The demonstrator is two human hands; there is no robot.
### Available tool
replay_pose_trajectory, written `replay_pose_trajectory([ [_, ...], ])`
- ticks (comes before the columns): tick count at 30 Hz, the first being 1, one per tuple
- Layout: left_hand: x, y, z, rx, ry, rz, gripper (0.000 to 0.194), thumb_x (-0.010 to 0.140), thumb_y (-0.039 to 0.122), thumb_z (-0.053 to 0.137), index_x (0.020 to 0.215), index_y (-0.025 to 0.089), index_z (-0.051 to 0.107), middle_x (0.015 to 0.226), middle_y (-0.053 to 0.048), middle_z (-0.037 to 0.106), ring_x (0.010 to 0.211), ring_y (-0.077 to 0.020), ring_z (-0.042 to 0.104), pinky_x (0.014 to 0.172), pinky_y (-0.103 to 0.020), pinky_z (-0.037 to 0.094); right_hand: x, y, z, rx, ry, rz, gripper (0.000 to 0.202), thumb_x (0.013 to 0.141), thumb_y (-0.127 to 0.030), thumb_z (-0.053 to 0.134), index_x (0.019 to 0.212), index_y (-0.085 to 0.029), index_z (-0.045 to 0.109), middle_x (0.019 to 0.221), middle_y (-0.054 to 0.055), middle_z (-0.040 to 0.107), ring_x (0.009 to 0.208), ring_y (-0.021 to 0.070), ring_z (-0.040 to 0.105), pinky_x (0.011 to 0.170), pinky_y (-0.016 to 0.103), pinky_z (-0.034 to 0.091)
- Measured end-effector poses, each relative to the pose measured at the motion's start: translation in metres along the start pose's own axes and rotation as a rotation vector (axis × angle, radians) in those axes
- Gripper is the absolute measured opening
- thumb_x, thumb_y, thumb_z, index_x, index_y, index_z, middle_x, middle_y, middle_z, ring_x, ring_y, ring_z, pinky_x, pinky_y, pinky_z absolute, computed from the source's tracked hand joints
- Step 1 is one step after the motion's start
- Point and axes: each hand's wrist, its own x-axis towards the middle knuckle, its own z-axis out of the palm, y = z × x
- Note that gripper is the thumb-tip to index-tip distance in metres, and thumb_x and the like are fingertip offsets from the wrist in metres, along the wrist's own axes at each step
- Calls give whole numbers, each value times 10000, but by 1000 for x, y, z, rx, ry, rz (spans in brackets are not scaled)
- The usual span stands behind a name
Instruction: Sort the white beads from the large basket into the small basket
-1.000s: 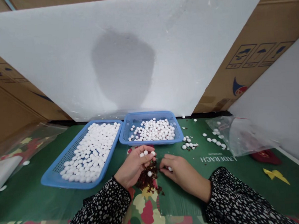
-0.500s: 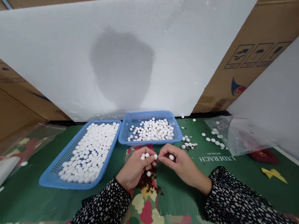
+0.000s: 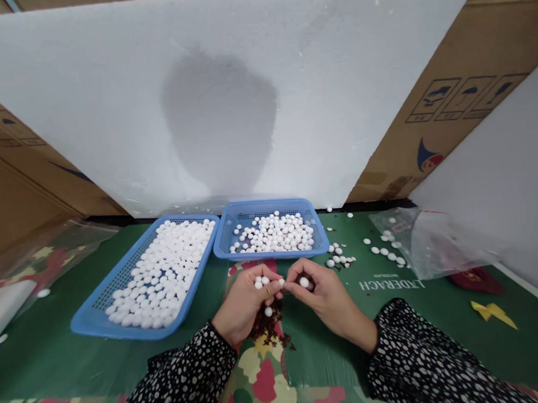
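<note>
Since the right hand (image 3: 323,295) has come in to meet the left hand (image 3: 243,300), which a second ago it sat apart from, both are now on one small round white ball (image 3: 282,283), so I'd call this close two-handed fiddly work. Left thumb and finger are pinched on it, with a few smooth white balls (image 3: 262,281) tucked beside them; the right fingertips are pressed together right at it, and that grip also curls round a second white ball (image 3: 304,282). Can't tell if the right is nipping the ball or something tiny on it. Underneath there's a pile of dark reddish-brown crumbly shreds (image 3: 272,335) on the desk's slick green printed sheet (image 3: 326,350). Past that, a long blue perforated plastic tray (image 3: 117,336) and a shorter blue plastic tray (image 3: 272,256), both loaded with white balls, a crinkly clear plastic bag (image 3: 440,252) off right, and a flat white foam-looking board (image 3: 334,70) behind.
</note>
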Motion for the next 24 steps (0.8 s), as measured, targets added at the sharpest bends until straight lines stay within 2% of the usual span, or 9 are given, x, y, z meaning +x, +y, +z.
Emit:
replay_pose_trajectory([
  [5,-2,2,-2,96,0,43,242,766,337,740,779,143,595,628,14,588,534,-80,405,534,-205,317,2,-2,-2,49,-20,14,86,921,-153,640,872,-193,580,749,-32,548,642,150,469,576,226,351],
  [7,-2,3,-3,120,-24,51,248,784,348,727,787,143,587,645,10,594,546,-83,421,538,-206,330,3,-5,-4,54,-58,-32,43,948,-162,611,939,-204,606,808,-20,557,699,156,499,625,236,378],
  [11,0,6,-1,79,-62,36,297,800,389,712,829,156,532,640,25,579,504,-69,375,484,-199,293,6,-5,-5,57,-138,-104,142,1001,-210,501,1038,-226,637,949,21,564,840,177,532,755,285,412],
  [13,1,8,0,51,-45,20,316,805,402,705,880,160,516,666,16,597,500,-68,385,458,-197,260,7,0,-3,167,-130,-6,121,992,-266,498,1004,-209,605,857,14,559,730,163,511,652,258,403],
  [15,1,11,0,32,-12,-11,338,797,406,711,913,158,513,733,-14,629,534,-73,432,448,-197,234,8,5,-1,376,-118,156,122,967,-305,488,963,-196,543,780,4,548,591,136,447,511,216,327],
  [18,0,15,-2,-22,36,-80,344,805,433,694,909,144,538,793,-40,629,584,-75,463,451,-194,223,8,12,-3,578,-161,320,106,914,-278,466,953,-189,508,837,27,580,526,116,411,439,202,237],
  [20,0,16,-4,-82,71,-108,341,829,448,656,916,132,566,785,-42,611,600,-78,470,452,-192,218,5,13,-4,442,-217,306,85,900,-243,502,905,-179,559,805,18,590,541,122,436,454,209,259],
  [22,1,16,-6,-119,88,-112,340,831,441,648,940,125,589,773,-40,597,597,-78,465,443,-191,192,1,14,-4,145,-241,210,78,902,-202,581,839,-179,621,711,-12,582,575,136,476,509,222,314],
  [24,2,15,-8,-114,74,-102,341,815,420,674,977,130,595,763,-29,588,574,-71,437,438,-191,162,-4,14,-2,-138,-241,91,69,882,-139,668,837,-191,668,738,-20,621,667,157,543,617,242,380],
])
